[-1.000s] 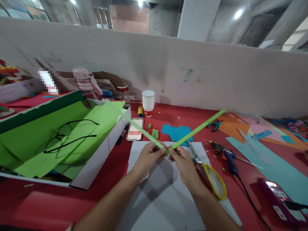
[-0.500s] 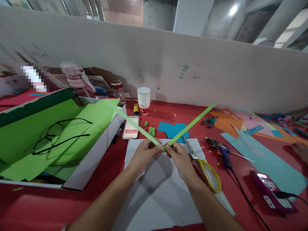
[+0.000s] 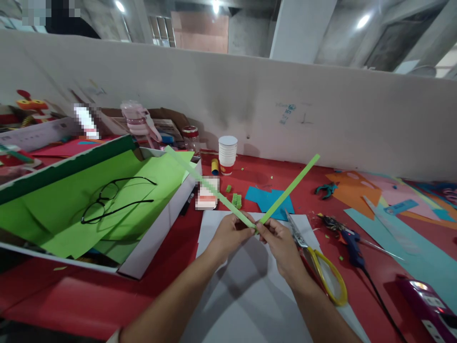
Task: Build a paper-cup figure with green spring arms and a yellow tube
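Observation:
Two green paper strips meet in a V between my hands, above the white paper (image 3: pixel 250 286). My left hand (image 3: pixel 233 233) pinches the left paper strip (image 3: pixel 210 188) near its lower end. The right paper strip (image 3: pixel 291 186) is pinched by my right hand (image 3: pixel 274 236) close to the meeting point. My fingertips nearly touch, and they hide most of the join. Beyond my hands lie a small folded green paper piece (image 3: pixel 236 200) and blue paper (image 3: pixel 273 200). Scissors with yellow handles (image 3: pixel 330 276) rest just right of my right hand.
At left stands a box (image 3: pixel 157 238) of green sheets with eyeglasses (image 3: pixel 107 200) on top. Stacked paper cups (image 3: pixel 227 155) stand near the wall. To the right are a glue gun (image 3: pixel 353 245) with its cord, a purple power strip (image 3: pixel 426 300), pliers (image 3: pixel 325 190) and coloured paper (image 3: pixel 403 243).
The view has shifted left, so things sit further right in the picture. Both hands still pinch the strips, with the V slightly narrower.

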### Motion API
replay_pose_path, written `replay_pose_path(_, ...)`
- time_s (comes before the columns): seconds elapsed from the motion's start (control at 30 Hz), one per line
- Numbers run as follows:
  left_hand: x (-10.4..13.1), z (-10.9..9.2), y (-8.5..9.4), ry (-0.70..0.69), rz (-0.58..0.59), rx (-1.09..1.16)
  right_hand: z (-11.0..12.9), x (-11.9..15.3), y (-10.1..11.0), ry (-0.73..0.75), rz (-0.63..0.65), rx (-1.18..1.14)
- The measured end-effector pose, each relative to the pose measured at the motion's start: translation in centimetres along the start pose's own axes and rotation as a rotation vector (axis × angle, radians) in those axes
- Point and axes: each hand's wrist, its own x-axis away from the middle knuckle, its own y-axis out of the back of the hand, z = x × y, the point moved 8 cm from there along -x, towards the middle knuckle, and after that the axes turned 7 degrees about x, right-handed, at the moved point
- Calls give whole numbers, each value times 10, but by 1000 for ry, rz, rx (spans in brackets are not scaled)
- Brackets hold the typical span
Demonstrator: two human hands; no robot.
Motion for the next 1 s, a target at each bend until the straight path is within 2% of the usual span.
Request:
replay_pose_path(0.17, 0, -5, -5, -94, 21, -54, 1, 0, 0, 24, -20, 6)
replay_pose_path(0.3, 5, -14, -7, -246, -12, -275, 4, 1, 0, 36, -34, -21)
replay_pose_path(0.43, 19, -28, -14, -545, -58, -562, 9, 2, -2, 48, -5, -65)
replay_pose_path(0.53, 36, -39, -28, -817, -36, -805, 11, 3, -5, 74, 33, -122)
replay_pose_path(0.6, 43, -42, -34, -909, -21, -877, 11, 3, -6, 88, 39, -155)
replay_pose_path(0.67, 42, -45, -34, -888, -31, -854, 10, 4, -6, 85, 19, -164)
replay_pose_path(0.8, 36, -44, -25, -761, -50, -685, 6, 6, -4, 67, -31, -99)
replay_pose_path(0.9, 31, -38, -21, -686, -51, -577, 7, 6, -1, 77, -55, -50)
replay_pose_path(1.0, 24, -31, -15, -552, -97, -430, 10, 5, -1, 87, -57, -51)
